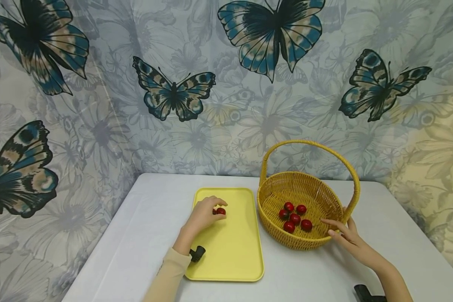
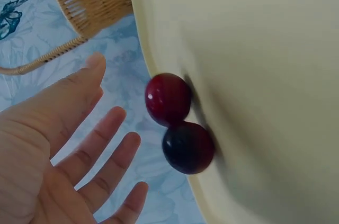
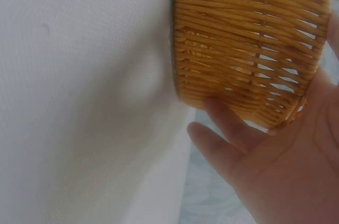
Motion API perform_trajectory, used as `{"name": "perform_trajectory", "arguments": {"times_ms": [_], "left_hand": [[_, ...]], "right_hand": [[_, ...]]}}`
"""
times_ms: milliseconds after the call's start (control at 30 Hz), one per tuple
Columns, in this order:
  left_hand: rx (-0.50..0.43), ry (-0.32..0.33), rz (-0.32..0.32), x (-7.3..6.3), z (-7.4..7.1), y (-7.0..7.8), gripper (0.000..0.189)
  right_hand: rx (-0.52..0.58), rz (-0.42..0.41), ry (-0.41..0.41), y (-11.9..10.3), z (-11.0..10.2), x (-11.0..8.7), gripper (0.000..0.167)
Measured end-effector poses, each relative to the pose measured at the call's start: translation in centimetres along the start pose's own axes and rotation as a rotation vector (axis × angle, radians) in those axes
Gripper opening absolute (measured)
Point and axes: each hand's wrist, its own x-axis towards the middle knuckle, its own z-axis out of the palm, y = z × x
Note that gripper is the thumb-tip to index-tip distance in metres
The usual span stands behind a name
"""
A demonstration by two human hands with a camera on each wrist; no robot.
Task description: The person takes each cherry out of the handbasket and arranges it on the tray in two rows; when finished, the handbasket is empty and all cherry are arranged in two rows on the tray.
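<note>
My left hand (image 1: 205,212) hovers over the upper part of a yellow tray (image 1: 226,260), thumb and fingers spread on either side of two glossy dark-red cherries. In the left wrist view, one cherry (image 2: 168,99) touches the other cherry (image 2: 188,148) near the tray's edge, and a gap separates both from the fingers. To the right stands a woven basket (image 1: 287,240) with a tall handle; several cherries (image 1: 295,219) lie inside it. My right hand (image 1: 356,247) grips the basket's right rim near the foot of the handle, with some fingers against the outer wall (image 3: 243,49).
The tray and basket stand side by side on a white-covered table (image 1: 128,251). The basket's handle (image 1: 305,142) arches high above its bowl. Behind the table hangs a floral cloth (image 1: 196,147) with large butterflies.
</note>
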Motion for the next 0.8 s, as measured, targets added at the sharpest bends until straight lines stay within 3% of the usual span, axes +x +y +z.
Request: {"name": "perform_trajectory", "arguments": {"times_ms": [500, 800], "left_hand": [[0.045, -0.033, 0.111, -0.1, 0.5, 4.1, 0.031], [-0.026, -0.022, 0.197, -0.2, 1.6, 5.8, 0.029]], "right_hand": [[-0.001, 0.017, -0.001, -0.1, 0.1, 0.0, 0.040], [-0.012, 0.004, 0.008, 0.1, 0.1, 0.0, 0.040]]}}
